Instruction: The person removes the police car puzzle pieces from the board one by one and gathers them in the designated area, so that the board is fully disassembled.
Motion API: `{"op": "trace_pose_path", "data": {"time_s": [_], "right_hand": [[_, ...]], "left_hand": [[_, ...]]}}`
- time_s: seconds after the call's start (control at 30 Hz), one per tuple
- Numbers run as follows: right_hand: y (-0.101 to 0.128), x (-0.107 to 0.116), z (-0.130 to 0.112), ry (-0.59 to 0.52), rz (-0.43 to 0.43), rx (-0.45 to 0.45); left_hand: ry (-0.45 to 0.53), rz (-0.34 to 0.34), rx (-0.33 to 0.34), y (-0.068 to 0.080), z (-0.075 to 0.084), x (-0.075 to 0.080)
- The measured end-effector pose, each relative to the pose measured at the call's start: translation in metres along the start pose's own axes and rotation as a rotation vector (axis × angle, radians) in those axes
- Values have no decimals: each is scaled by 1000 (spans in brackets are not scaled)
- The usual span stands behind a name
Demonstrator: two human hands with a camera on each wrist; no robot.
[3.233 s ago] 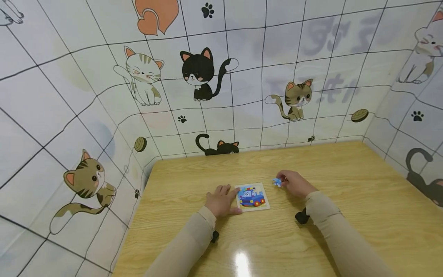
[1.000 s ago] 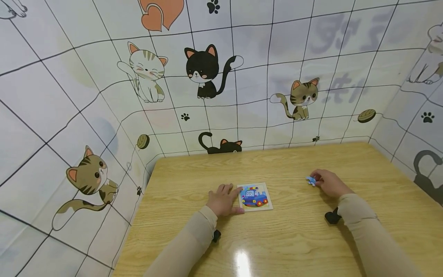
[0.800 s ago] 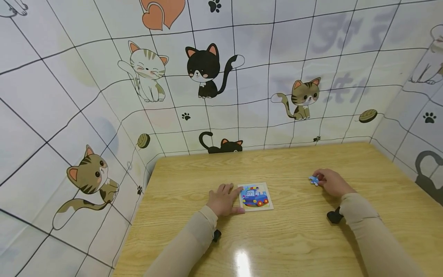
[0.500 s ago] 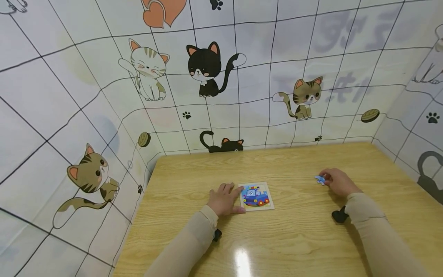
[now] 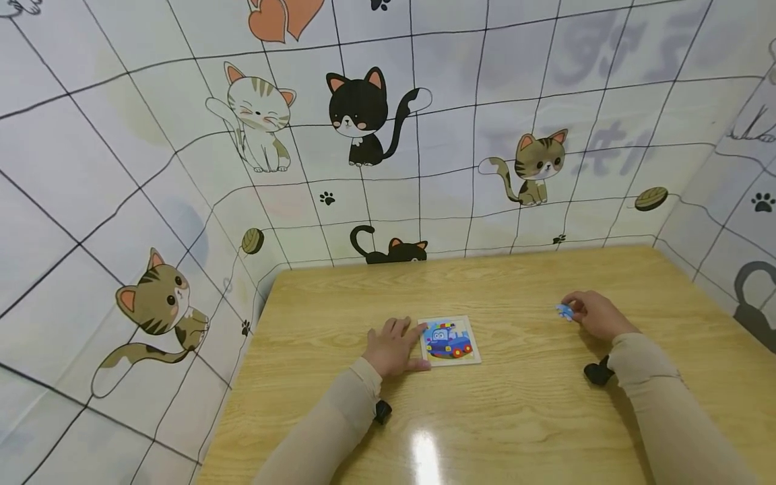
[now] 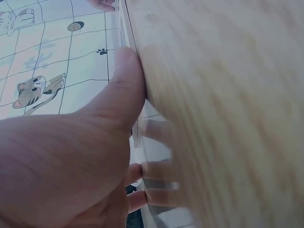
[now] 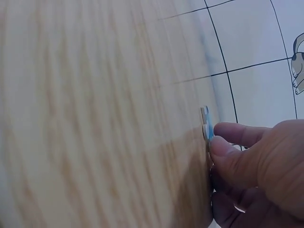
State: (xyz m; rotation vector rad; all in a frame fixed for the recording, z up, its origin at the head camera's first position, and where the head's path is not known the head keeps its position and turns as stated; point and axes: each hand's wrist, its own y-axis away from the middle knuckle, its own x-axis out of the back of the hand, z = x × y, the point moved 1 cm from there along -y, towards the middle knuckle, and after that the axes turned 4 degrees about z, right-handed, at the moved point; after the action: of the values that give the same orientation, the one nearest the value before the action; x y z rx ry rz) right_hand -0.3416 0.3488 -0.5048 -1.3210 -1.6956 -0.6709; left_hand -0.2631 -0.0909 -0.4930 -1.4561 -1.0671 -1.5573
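A small square jigsaw puzzle [image 5: 450, 342] with a pale frame and a blue cartoon truck lies flat at the middle of the table. A pale patch shows at its upper right. My left hand [image 5: 391, 349] rests on the table at the puzzle's left side, fingers spread, with index finger and thumb at its frame. Well to the right, my right hand [image 5: 597, 315] pinches a light-blue puzzle piece [image 5: 564, 311] between thumb and fingers. In the right wrist view the piece [image 7: 207, 124] appears edge-on, close over the wood, partly hidden by the fingertips.
The wooden table [image 5: 509, 417] reaches back to a wall covering [image 5: 448, 148] printed with cats and a grid, which also rises on both sides. A dark strap-like device [image 5: 599, 372] sits under the right wrist, another dark device [image 5: 382, 411] under the left.
My right hand has carried the pinched puzzle piece to the right, away from the puzzle, slowing lately. The left hand stays at the puzzle's frame. The head view has shifted slightly.
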Motion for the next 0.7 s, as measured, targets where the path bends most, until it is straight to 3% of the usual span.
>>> {"op": "trace_pose_path", "data": {"time_s": [0.17,0.3,0.53,0.7], "right_hand": [[-4,2,-5,18,-10,-4],[-9,-1,-23,34,10,22],[-21,-26,-89,-6,31,112],[-31,-55,-137,-60,-26,183]], "left_hand": [[12,-15,1,-1,-1,2],[10,-15,-1,-1,-1,3],[11,-25,10,-3,-1,1],[14,-41,24,-4,0,1]]}}
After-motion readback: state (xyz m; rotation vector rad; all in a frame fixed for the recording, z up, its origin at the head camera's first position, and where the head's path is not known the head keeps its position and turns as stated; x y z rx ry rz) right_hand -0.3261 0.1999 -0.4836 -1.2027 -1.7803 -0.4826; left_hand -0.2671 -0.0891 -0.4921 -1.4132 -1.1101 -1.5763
